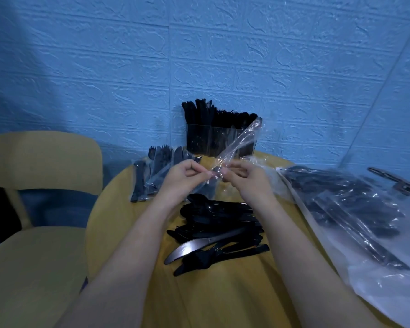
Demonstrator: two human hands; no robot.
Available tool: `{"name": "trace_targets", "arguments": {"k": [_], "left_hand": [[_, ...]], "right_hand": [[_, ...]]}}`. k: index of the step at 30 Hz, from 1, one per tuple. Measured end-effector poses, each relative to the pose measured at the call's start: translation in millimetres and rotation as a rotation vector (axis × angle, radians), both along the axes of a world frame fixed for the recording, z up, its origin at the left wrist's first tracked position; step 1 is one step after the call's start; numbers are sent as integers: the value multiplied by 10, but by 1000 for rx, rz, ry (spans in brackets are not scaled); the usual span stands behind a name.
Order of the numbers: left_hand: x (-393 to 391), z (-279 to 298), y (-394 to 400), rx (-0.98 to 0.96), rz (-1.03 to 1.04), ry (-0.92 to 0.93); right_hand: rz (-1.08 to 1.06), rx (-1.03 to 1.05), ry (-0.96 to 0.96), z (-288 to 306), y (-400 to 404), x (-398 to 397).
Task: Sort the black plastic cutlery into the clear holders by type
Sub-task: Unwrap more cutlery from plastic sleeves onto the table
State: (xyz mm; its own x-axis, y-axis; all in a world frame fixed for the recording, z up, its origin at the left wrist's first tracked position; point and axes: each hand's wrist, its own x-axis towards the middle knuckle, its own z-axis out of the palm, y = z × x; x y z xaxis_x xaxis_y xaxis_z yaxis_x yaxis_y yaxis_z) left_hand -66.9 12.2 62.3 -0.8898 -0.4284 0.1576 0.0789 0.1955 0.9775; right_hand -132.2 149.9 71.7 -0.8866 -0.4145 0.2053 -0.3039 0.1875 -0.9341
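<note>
While plenty of black cutlery already stands upright in the clear holders [219,140] at the back of the round yellow table [223,292], the job looks only partly done. A loose heap of knives and spoons [217,230] is still spread on the table in front of the person, unsorted, and a wrapped bundle of forks and knives [156,171] sits at the left rim. Another big plastic bag of cutlery [341,209] is draped over the right side, so a lot seems left to be unpacked and sorted.

Right now a thin clear wrapper [237,147] is pinched between both hands above the heap: the left hand [182,178] has its fingers curled onto the lower end, the right hand [244,178] grips just beside it. Something dark may be inside at the pinch, but that can't be made out for sure.

Room-wise, it's tight. The holders are pushed against the blue wall [223,55], right at the far edge. The left bundle overhangs the rim a bit, near the yellow chair [40,185], and could probably be knocked off. A straight path from heap to holders looks open down the middle.
</note>
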Motion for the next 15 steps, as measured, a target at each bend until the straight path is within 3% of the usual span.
{"name": "trace_targets", "arguments": {"k": [3, 8, 15], "left_hand": [[-17, -35, -76, -114, 44, -34], [-72, -175, -247, -439, 198, -249], [-68, -168, -259, -492, 139, -374]], "right_hand": [[-138, -37, -7, -37, 51, -114], [-373, 196, 158, -116, 239, -275], [-482, 484, 235, -318, 377, -460]]}}
